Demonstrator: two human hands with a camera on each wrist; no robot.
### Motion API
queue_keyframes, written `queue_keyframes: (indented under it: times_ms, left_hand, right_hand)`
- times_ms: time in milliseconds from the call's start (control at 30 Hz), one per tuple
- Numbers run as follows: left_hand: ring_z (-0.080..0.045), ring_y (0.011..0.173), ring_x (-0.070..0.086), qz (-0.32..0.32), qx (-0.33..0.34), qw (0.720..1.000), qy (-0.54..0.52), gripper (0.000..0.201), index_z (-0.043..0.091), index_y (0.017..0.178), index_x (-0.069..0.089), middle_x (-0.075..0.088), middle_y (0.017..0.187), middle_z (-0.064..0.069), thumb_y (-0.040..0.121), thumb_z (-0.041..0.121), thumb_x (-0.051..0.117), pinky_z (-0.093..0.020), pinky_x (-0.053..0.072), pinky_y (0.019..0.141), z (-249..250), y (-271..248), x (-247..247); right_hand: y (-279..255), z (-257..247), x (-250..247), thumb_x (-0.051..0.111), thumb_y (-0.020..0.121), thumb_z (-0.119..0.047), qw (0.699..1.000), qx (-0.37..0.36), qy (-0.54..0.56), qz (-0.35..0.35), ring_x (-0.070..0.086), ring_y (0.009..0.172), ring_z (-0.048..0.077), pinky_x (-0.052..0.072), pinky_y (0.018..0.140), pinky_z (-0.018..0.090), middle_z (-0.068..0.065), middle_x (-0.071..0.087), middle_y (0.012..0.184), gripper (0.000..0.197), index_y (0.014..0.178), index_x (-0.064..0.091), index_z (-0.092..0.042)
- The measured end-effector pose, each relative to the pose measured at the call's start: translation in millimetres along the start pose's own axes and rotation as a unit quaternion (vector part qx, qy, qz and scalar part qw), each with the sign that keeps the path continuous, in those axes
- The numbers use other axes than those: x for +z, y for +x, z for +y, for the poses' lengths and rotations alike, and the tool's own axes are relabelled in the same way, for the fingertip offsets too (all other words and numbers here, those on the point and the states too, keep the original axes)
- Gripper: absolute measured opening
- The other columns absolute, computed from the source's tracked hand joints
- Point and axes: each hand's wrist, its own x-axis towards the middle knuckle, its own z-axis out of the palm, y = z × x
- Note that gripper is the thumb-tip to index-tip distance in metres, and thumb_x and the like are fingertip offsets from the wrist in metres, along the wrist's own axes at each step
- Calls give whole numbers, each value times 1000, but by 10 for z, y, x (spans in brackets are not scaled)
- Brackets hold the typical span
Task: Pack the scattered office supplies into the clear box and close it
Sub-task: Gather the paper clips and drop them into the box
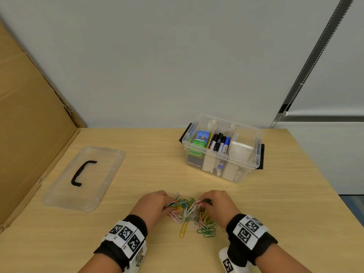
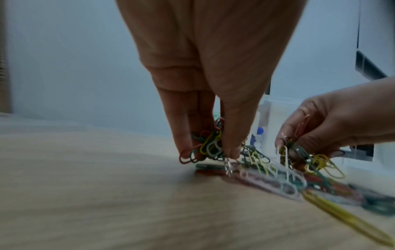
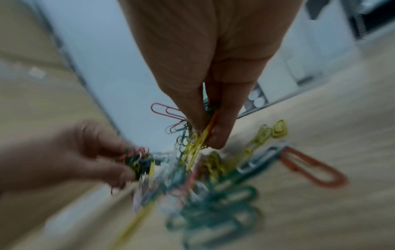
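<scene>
Head view: my left hand (image 1: 152, 202) and right hand (image 1: 217, 201) flank the paper clips (image 1: 190, 212) on the worktop (image 1: 137, 243); the clear box (image 1: 221, 149) stands open beyond, its lid (image 1: 84, 178) well apart. Left wrist view: my left fingers (image 2: 232, 140) pinch a bunch of clips. Right wrist view: my right fingers (image 3: 221, 135) pinch another bunch.

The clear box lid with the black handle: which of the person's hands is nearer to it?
Left. The left hand is beside the lid, off its right edge; the right hand is farther right, past the paper clips.
</scene>
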Motion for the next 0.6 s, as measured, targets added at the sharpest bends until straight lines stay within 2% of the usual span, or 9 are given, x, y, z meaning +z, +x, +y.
queue_keyframes:
  times_ms: [67,133,233,300,367,467,600]
  left_hand:
    - [-13,97,59,26,-5,999,-44,33,36,126,57,62,109,5,94,31,52,-24,44,80,-22,-27,-58]
    - [-9,94,59,55,-11,995,-84,32,36,123,60,64,106,8,92,29,56,-23,46,81,-39,-44,-116]
    - [-5,91,58,84,-9,990,-114,30,33,119,64,64,102,10,90,28,60,-19,45,79,-50,-55,-186]
    - [-4,90,59,100,-4,986,-130,29,32,118,65,65,101,12,90,29,61,-19,47,79,-47,-62,-231]
    - [-4,91,60,109,-4,983,-150,29,31,118,65,66,101,12,89,29,62,-24,51,82,-38,-75,-270]
    - [-2,91,61,121,-5,978,-169,29,32,116,66,67,102,13,88,30,63,-27,54,81,-37,-92,-310]
    - [-1,90,61,127,-6,975,-181,28,32,115,67,67,99,15,87,30,64,-28,55,80,-43,-114,-327]
  right_hand:
    - [-18,0,-106,62,88,-8,998,20,60,17,64,91,13,48,84,18,0,72,97,22,102,74,-18]
    - [-50,-29,-243,65,87,-7,992,22,117,34,64,80,10,49,74,15,0,71,88,19,100,75,-17]
    - [-121,-126,-505,66,86,-8,980,14,193,47,63,68,10,53,65,17,1,72,80,21,88,72,-27]
    - [-167,-205,-717,65,86,-6,971,7,233,57,60,63,10,51,58,14,1,71,76,26,82,69,-31]
    - [-196,-261,-958,65,86,-6,963,3,258,78,62,65,9,52,59,15,-2,72,77,26,82,69,-32]
    - [-153,-239,-1326,65,86,-6,953,-7,266,147,66,68,9,54,64,17,-5,73,77,24,85,71,-30]
    - [21,-79,-1686,66,85,-4,945,18,232,231,63,69,14,53,61,15,3,70,79,18,94,72,-18]
